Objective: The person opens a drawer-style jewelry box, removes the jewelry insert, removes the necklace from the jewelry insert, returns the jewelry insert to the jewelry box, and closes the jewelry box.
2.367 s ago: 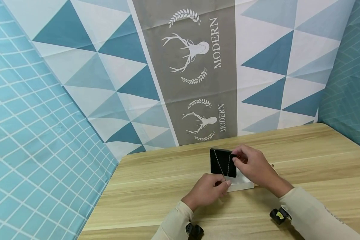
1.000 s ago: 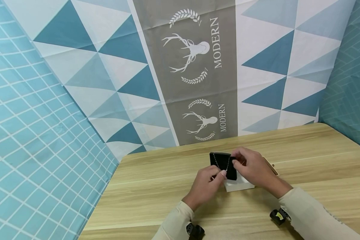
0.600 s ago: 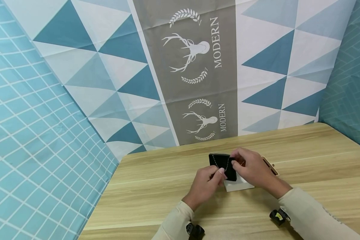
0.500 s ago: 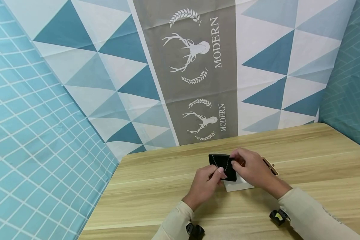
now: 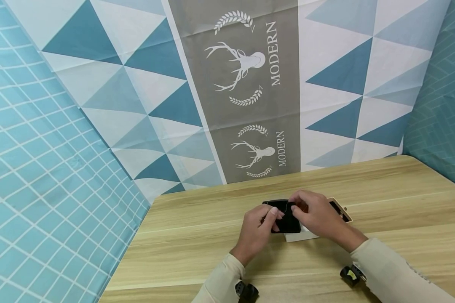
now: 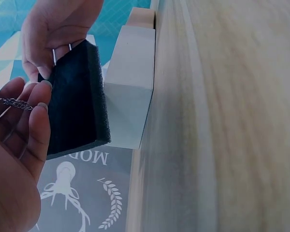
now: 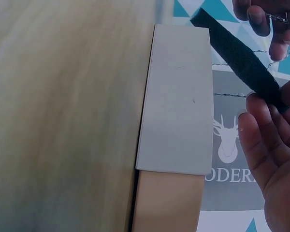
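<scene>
Head: L hand (image 5: 259,229) & R hand (image 5: 320,214) flank the pad (image 5: 289,226), tilted, approx. above the box (image 5: 301,237) on the counter (image 5: 174,252); R hand pinches pad's R edge.
L wrist: L hand grips chain (image 6: 17,103), off pad's L side.
R wrist: chain strands show either side of edge-on pad; L hand nearer gathered part.

Box (image 7: 176,96) sits on table (image 5: 174,252), roughly mid. Case (image 7: 169,200) also on table, just R of box, partly behind R hand (image 5: 314,212). Foam pad (image 5: 288,222) is up above box, offset to its L; can't tell if they touch. R hand's at pad's R edge; L hand's (image 5: 255,229) at pad's L, w/ chain (image 6: 14,103) btwn its fingers, running over to pad. Backdrop (image 5: 258,92) behind table; side cloths at L (image 5: 41,168) & R (image 5: 443,92).
</scene>
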Action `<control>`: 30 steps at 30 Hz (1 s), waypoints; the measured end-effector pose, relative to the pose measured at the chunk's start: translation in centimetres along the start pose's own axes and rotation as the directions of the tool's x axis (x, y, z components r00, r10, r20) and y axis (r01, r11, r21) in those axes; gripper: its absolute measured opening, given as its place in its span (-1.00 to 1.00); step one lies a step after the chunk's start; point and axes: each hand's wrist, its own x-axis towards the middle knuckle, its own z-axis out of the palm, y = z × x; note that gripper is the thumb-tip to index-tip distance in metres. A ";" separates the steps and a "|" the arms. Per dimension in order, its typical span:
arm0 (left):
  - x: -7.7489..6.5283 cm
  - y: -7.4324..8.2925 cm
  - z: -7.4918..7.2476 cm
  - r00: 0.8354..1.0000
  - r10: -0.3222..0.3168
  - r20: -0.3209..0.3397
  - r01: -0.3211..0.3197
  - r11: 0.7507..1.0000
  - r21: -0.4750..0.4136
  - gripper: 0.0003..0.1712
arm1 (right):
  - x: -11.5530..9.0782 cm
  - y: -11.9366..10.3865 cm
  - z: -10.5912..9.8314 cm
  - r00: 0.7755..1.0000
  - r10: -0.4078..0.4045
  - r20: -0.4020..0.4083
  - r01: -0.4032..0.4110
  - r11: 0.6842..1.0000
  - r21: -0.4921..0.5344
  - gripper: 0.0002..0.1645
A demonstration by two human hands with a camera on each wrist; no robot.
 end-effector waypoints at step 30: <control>0.0 -1.8 0.2 0.996 0.060 -0.065 -0.062 0.998 -0.027 -0.67 | -0.2 0.2 0.4 0.996 -0.060 0.065 0.060 0.998 0.006 -0.77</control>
